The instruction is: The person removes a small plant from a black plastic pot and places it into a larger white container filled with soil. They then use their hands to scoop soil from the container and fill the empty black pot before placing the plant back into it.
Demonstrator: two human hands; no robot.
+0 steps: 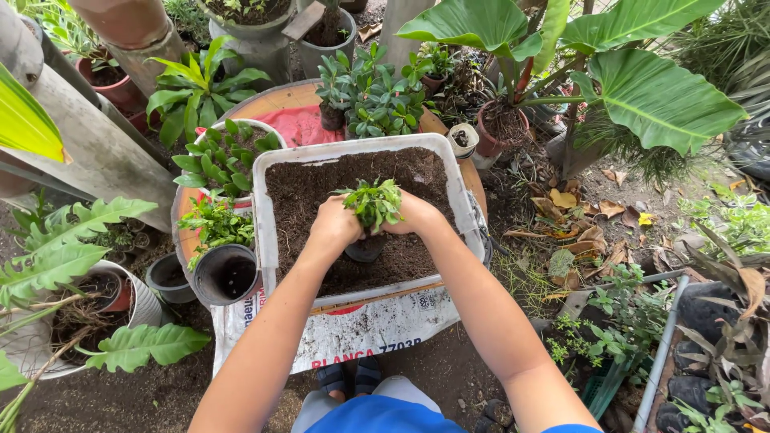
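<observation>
I note my left hand (pixel 333 224) and right hand (pixel 411 215) both closed around a small leafy seedling (pixel 373 200), holding it upright over a small black pot (pixel 365 250) resting in the soil tray (pixel 269 232). I judge planting underway; firming calls for even, gentle pressure.

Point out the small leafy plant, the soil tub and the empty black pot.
small leafy plant (pixel 372 200), head view, its leaves
soil tub (pixel 265 210), head view, left rim
empty black pot (pixel 225 275), head view, its dark inside
</observation>
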